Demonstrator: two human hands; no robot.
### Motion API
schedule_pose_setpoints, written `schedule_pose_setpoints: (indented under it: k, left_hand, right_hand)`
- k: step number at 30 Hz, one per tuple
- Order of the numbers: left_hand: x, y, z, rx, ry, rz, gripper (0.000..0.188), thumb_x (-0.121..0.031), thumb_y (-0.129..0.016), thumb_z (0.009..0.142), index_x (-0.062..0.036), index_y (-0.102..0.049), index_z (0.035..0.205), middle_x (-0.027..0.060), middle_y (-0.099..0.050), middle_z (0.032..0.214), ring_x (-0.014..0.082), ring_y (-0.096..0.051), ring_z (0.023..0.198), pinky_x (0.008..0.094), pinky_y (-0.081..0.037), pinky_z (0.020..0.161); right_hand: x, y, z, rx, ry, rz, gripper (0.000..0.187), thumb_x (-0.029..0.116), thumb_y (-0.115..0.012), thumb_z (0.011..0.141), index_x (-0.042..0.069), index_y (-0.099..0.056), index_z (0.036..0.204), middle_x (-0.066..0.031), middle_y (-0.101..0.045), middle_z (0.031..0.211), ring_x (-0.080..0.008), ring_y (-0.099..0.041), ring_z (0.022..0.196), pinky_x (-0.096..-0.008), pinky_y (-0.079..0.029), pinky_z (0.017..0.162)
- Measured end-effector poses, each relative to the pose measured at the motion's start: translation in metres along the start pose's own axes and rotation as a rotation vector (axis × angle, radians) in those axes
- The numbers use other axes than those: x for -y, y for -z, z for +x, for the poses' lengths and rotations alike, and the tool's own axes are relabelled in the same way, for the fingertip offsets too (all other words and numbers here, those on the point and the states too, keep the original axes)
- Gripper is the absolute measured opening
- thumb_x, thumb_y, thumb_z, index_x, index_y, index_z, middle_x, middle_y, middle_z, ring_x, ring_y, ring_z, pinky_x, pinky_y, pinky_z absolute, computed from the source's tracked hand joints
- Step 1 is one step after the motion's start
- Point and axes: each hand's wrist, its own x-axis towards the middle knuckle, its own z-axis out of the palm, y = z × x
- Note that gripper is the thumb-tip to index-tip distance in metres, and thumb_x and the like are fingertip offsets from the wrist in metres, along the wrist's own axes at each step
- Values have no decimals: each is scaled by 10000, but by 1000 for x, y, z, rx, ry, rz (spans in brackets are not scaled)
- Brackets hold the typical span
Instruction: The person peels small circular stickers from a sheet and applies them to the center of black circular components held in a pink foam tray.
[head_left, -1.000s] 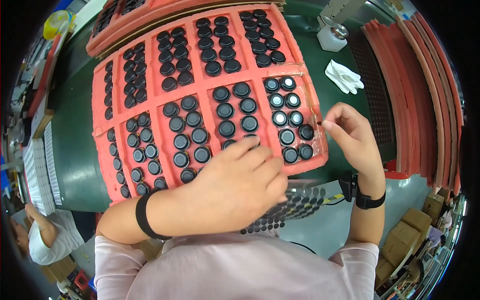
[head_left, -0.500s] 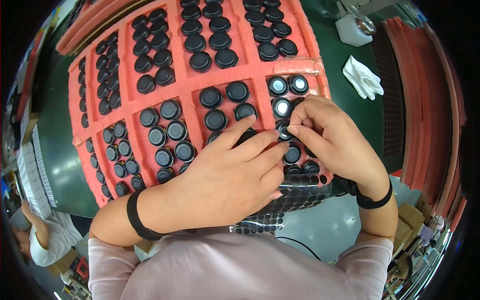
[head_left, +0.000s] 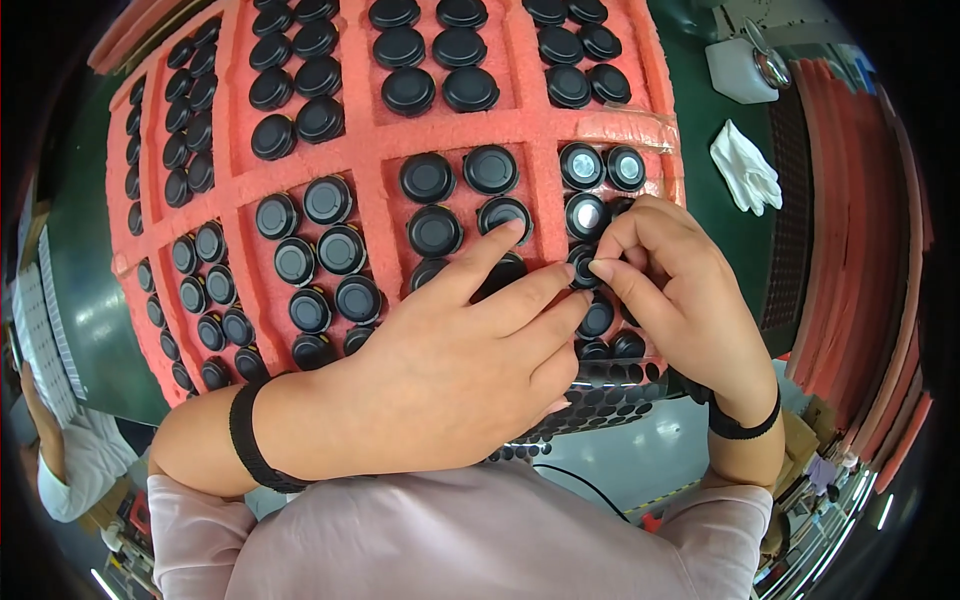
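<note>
A pink foam tray holds several round black caps in its compartments. My left hand lies palm down over the near compartments, fingers stretched apart. Its index fingertip rests on one cap, and its middle fingertip meets the edge of another black cap in the right-hand compartment. At that same cap, my right hand pinches thumb and index finger together at the right edge. Anything between those fingertips is too small to make out. Just beyond, three caps show pale, shiny centres.
A clear sheet with black round dots hangs at the tray's near edge. To the right on the green table lie a white glove and a white bottle. Pink foam sheets are stacked far right. Another person's arm is at left.
The view has shifted slightly, so the tray looks a little nearer. The cap at my fingertips showed a bright centre and now looks dark. Both hands keep nearly the same pose.
</note>
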Motion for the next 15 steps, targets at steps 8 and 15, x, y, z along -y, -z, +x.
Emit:
schedule_pose_setpoints:
  k: [8, 15]
  left_hand:
    - [1, -2, 0, -12, -2, 10, 323, -327, -789, 773, -70, -648, 908, 98, -648, 1310, 272, -544, 1309, 636, -305, 1188]
    - [1, 1, 0, 9, -16, 49, 323, -330, -792, 774, -71, -654, 908, 93, -650, 1305, 261, -538, 1311, 640, -295, 1190]
  right_hand:
    - [3, -2, 1, -32, -15, -61, 86, 40, -706, 869, 3, -629, 875, -120, -578, 759, -326, -574, 748, -427, -459, 713]
    - [3, -6, 1, -61, -2, -135, 82, 24, -707, 858, 7, -630, 881, -116, -581, 766, -332, -587, 765, -430, -467, 725]
